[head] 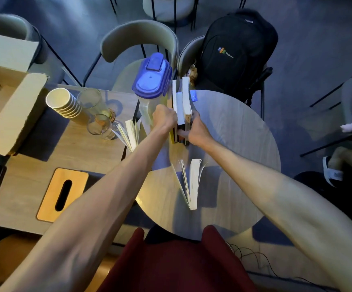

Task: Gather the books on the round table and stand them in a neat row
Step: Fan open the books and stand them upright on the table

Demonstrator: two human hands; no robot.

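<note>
Several books (183, 102) stand upright, packed side by side, at the far side of the round grey table (238, 131). My left hand (164, 118) presses against the left face of this row, and my right hand (195, 131) grips its right side at the near end. Another book (192, 182) stands alone nearer to me on the round table, its pages fanned open. A third fanned book (130, 133) stands at the gap between the round table and the wooden table.
A clear jug with a blue lid (152, 81) stands just left of the row. On the wooden table (82, 148) are stacked paper cups (63, 103), glasses (99, 123), a wooden tissue box (62, 193) and a cardboard box (4, 98). A black backpack (234, 51) sits on a chair behind.
</note>
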